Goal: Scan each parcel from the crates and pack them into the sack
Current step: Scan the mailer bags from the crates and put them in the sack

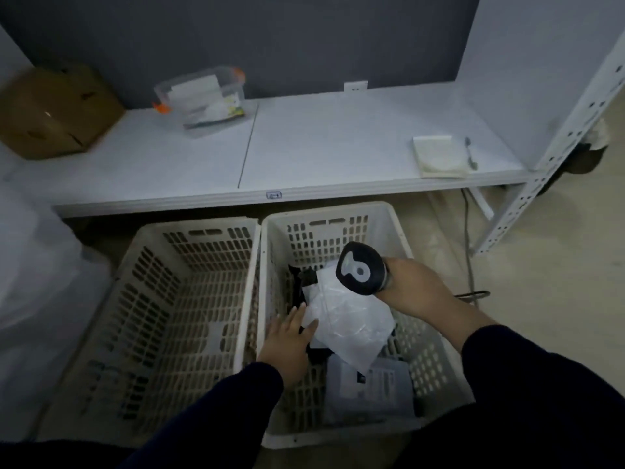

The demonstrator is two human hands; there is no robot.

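Parcels lie in the right crate, on the floor in front of you. Nearest you is a grey parcel with a printed label, text too blurred to read, its far edge hidden under the white parcel. Your left hand is on that white parcel's left edge, grip spread, fingers straight; fingertips partly lost against the plastic. A black parcel pokes out beneath, mostly covered. Your right hand has its grip curled round the scanner, whose head sits over the white parcel's far corner; the handle is hidden by your fist. The left crate touches the right one; its floor is too dim to read. Pale bulk at far left, cut off, maybe the sack, can't tell. Beyond, the bench: cardboard box, clear tub, notepad, pen, all blurred.
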